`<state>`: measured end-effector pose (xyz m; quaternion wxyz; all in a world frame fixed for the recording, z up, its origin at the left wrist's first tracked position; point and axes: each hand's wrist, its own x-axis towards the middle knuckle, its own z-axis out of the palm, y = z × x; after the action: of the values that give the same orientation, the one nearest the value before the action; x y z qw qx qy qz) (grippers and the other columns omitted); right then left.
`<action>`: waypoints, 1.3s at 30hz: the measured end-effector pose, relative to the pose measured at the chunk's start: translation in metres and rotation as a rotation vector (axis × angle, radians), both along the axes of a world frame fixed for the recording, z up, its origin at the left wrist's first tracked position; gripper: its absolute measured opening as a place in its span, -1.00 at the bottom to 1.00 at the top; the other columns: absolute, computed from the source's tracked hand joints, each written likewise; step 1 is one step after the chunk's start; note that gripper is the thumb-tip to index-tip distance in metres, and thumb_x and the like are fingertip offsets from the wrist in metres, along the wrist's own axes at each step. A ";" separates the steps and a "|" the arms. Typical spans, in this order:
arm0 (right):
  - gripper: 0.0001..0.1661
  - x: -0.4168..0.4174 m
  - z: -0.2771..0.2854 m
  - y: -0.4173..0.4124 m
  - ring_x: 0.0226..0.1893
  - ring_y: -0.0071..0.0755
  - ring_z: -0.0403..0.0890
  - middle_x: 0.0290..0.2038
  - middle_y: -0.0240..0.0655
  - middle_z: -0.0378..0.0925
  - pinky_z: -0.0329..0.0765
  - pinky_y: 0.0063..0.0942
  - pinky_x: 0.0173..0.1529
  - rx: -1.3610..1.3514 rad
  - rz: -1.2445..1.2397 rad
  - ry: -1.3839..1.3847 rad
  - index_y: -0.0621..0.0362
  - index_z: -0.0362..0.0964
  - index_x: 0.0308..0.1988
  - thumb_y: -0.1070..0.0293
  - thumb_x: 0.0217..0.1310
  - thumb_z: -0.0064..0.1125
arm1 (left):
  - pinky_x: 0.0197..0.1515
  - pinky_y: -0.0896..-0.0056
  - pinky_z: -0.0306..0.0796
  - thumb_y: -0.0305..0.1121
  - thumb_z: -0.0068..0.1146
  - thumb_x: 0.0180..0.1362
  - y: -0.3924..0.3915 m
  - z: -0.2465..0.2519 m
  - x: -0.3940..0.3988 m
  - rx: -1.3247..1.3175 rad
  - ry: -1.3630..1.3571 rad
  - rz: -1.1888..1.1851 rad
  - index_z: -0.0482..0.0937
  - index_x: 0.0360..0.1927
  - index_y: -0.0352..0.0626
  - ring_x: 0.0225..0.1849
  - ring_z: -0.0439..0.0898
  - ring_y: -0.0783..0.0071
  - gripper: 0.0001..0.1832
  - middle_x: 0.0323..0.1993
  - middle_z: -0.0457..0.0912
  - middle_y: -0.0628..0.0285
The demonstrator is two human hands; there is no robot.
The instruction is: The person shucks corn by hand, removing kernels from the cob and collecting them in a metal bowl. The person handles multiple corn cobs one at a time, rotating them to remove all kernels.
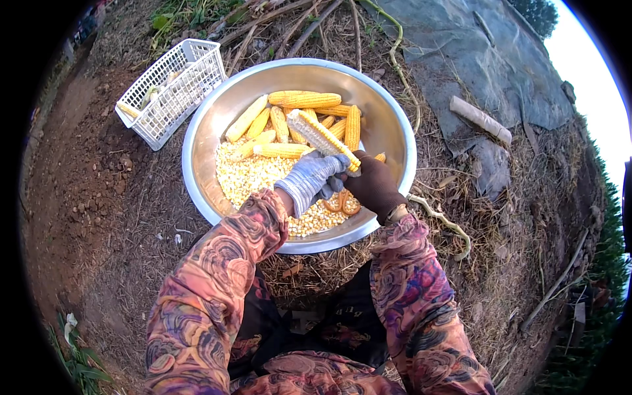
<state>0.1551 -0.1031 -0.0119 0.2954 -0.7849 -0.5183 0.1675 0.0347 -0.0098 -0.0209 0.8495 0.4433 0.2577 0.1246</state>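
A partly shelled corn cob (323,136) slants over a wide metal basin (202,148), pale bare rows on one side and yellow kernels along the other. My left hand (313,180), in a grey knit glove, wraps its lower part. At the cob's near end, my right hand (373,185) in a brown glove grips it, its fingers partly hidden. Below them, loose kernels (256,175) cover the basin's near floor. Several yellow ears of corn (303,99) lie at the far side of the basin. An orange-brown looped object (343,203) rests on the kernels beneath my hands.
A white plastic basket (173,94) with pale cobs stands left of the basin, close to its rim. Dry sticks (296,27) lie beyond it. To the right are a grey sheet (464,54), a pale roll (481,120) and a dry vine (444,222) on straw-strewn soil.
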 end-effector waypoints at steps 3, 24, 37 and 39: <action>-0.60 -0.003 0.008 0.001 -0.26 -0.03 0.54 -0.36 -0.06 0.52 0.44 -0.26 -0.17 -0.026 0.004 -0.005 0.12 0.40 -0.17 0.24 -0.07 0.22 | -0.78 0.77 0.17 -0.36 -0.02 0.07 -0.001 0.000 -0.002 -0.062 -0.010 0.061 0.41 -0.25 -0.22 -0.65 0.40 0.65 -0.80 -0.51 0.44 0.25; -0.63 -0.011 0.018 0.000 -0.32 -0.03 0.55 -0.42 -0.12 0.53 0.43 -0.18 -0.25 -0.158 -0.035 -0.198 0.03 0.37 -0.18 0.16 -0.03 0.15 | -0.79 0.74 0.20 -0.42 -0.07 0.07 -0.002 0.000 0.000 0.007 0.059 0.015 0.40 -0.28 -0.28 -0.66 0.41 0.59 -0.82 -0.52 0.45 0.21; -0.63 -0.010 0.018 0.000 -0.30 -0.02 0.54 -0.40 -0.10 0.53 0.43 -0.21 -0.23 -0.126 -0.017 -0.180 0.08 0.39 -0.20 0.17 -0.02 0.17 | -0.76 0.74 0.22 -0.42 -0.08 0.07 0.001 -0.004 -0.004 -0.297 -0.102 -0.014 0.39 -0.27 -0.29 -0.62 0.43 0.59 -0.82 -0.50 0.44 0.21; -0.63 -0.009 0.019 -0.001 -0.28 -0.02 0.54 -0.38 -0.09 0.53 0.43 -0.22 -0.21 -0.131 -0.022 -0.155 0.09 0.39 -0.20 0.19 -0.03 0.18 | -0.76 0.75 0.21 -0.42 -0.06 0.07 -0.002 0.003 -0.002 -0.157 -0.030 -0.004 0.39 -0.27 -0.28 -0.62 0.43 0.59 -0.82 -0.50 0.45 0.22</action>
<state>0.1461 -0.1038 0.0073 0.2041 -0.8188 -0.5190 0.1364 0.0326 -0.0116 -0.0183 0.8857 0.3738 0.2528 0.1088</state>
